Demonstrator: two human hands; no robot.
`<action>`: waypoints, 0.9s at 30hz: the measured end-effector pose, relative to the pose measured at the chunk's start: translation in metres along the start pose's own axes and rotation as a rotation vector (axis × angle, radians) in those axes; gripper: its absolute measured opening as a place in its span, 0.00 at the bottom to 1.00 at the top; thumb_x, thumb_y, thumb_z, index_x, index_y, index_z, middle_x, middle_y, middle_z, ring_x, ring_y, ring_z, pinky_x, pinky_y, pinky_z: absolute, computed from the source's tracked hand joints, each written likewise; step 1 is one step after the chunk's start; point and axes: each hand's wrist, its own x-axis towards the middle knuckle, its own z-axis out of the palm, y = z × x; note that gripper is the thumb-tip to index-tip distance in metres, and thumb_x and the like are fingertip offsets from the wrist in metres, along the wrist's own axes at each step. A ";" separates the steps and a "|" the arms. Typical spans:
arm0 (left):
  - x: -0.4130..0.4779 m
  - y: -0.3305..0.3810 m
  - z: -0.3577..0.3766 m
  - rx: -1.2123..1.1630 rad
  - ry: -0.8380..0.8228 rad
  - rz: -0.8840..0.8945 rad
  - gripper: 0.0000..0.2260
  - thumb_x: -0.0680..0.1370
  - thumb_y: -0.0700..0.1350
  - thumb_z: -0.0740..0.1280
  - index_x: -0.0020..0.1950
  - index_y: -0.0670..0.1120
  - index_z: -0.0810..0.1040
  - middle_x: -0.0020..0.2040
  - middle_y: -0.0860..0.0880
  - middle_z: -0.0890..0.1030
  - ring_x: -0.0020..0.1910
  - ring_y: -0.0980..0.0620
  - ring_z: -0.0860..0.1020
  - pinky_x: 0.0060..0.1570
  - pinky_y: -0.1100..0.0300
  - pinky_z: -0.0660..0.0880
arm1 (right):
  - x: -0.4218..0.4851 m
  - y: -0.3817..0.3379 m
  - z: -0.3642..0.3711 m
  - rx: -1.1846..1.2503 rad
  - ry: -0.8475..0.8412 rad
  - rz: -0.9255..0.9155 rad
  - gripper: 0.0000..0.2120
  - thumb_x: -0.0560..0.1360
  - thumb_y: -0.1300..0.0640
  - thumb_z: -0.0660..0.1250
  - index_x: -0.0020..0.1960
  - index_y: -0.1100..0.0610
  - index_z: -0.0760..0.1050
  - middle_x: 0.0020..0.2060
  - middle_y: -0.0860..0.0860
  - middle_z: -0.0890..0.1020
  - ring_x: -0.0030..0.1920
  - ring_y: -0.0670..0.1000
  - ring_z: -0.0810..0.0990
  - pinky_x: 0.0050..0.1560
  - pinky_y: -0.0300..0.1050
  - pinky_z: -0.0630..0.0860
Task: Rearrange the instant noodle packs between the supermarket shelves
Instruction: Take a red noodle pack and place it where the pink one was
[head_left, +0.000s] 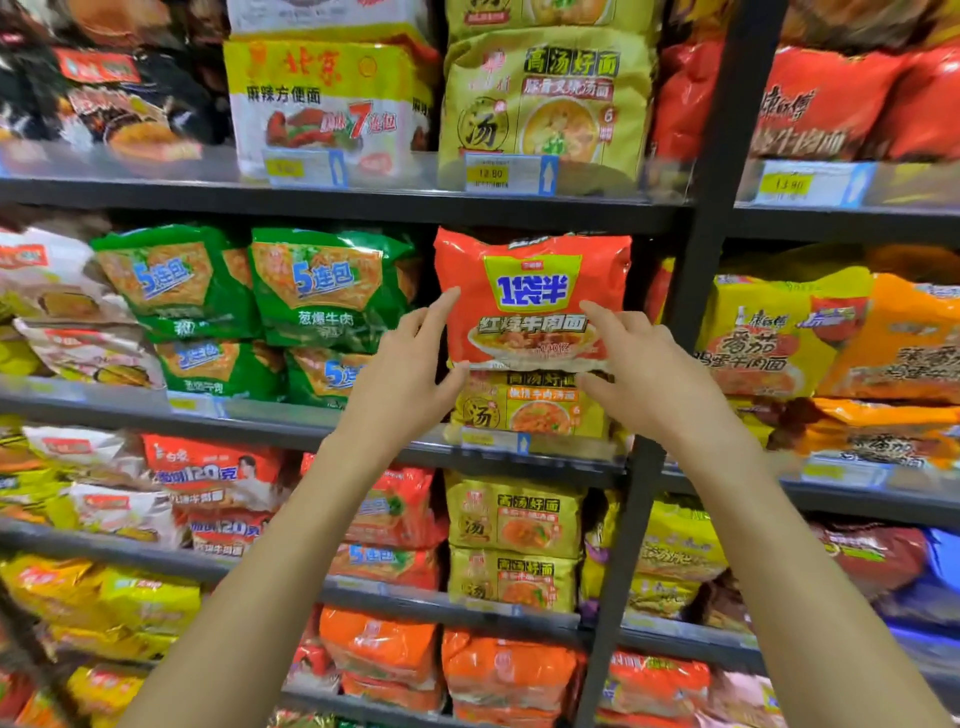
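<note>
My left hand (410, 358) and right hand (639, 364) touch the red pack (535, 291) with wide, straight fingers (one each side), I think to steady it on the yellow pack (524, 410).

- Dark grey metal upright post (719, 171): right of centre, runs top to bottom, leaning in view; splits two bays.
- White paper price label with yellow field and blue up-arrow (511, 174): on front edge of upper shelf (363, 200); reads 12.80.
- Second label (810, 183), same kind: right bay, same level; digits blurred.
- Third label (304, 167), same kind: left of the first; print unreadable.
- Clear plastic front rail (130, 163): along the same edge, glossy.
</note>
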 end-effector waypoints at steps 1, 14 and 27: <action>0.006 -0.003 0.005 -0.049 0.034 0.007 0.35 0.82 0.54 0.65 0.83 0.58 0.47 0.79 0.46 0.64 0.73 0.43 0.69 0.60 0.45 0.75 | 0.005 0.001 0.004 0.022 0.052 0.002 0.36 0.80 0.48 0.64 0.81 0.46 0.47 0.71 0.55 0.67 0.68 0.58 0.70 0.50 0.53 0.78; 0.047 -0.031 0.077 -0.498 0.149 0.135 0.42 0.79 0.59 0.68 0.81 0.64 0.40 0.83 0.57 0.54 0.78 0.53 0.66 0.73 0.47 0.70 | 0.042 0.014 0.067 0.483 0.285 0.006 0.47 0.78 0.42 0.66 0.75 0.32 0.29 0.73 0.55 0.64 0.68 0.57 0.74 0.57 0.60 0.79; 0.045 -0.028 0.098 -0.654 0.152 0.111 0.50 0.74 0.55 0.74 0.77 0.71 0.36 0.75 0.56 0.69 0.69 0.61 0.76 0.67 0.62 0.74 | 0.041 0.026 0.081 0.401 0.350 -0.065 0.54 0.73 0.53 0.75 0.78 0.34 0.36 0.65 0.48 0.75 0.61 0.52 0.73 0.55 0.51 0.75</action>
